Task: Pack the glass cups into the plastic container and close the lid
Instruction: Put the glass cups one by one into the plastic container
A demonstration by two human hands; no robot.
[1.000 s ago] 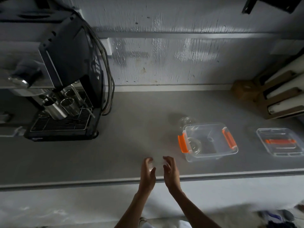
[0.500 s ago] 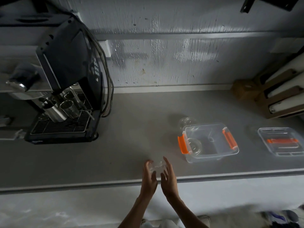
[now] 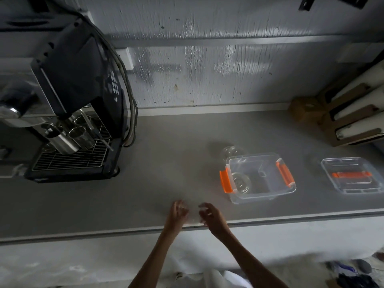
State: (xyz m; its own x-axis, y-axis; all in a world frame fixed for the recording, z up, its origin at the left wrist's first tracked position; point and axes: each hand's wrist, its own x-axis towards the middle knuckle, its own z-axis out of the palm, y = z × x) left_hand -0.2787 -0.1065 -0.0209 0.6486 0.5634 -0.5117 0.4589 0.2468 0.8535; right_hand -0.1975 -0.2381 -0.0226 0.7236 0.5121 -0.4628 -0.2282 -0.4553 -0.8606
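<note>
Since the earlier frame, hands drawn a little apart, fingers curled in rather than held straight. Left hand (image 3: 177, 213) and right hand (image 3: 209, 215) near the front edge of the grey counter (image 3: 166, 163), well to the front-left of the plastic container (image 3: 262, 177). Between the palms, a blurred clear glass cup (image 3: 194, 212); whether pinched by the right fingertips, cupped by both hands, or merely touched, cannot tell.

Plastic container open, clear-walled, with an orange latch (image 3: 224, 181) on its left end and another orange latch (image 3: 285, 173) on its right end. Inside the container, at its left end, a second glass cup (image 3: 241, 182), apparently upright, close to the left wall. Just behind the container's back-left corner, on the bare counter, a third glass cup (image 3: 232, 152), touching or nearly touching the container rim; contact not clear.

Right of the container and apart from it, the lid (image 3: 353, 175), lying flat, clear with an orange strip along its middle. Far left of the container, a black coffee machine (image 3: 72, 100) with metal cups (image 3: 70, 136) on its drip grille. Back-right of the container, against the wall, a brown cardboard rack (image 3: 351, 119) holding pale rolls, with a small brown box (image 3: 305, 109) just left of it.
</note>
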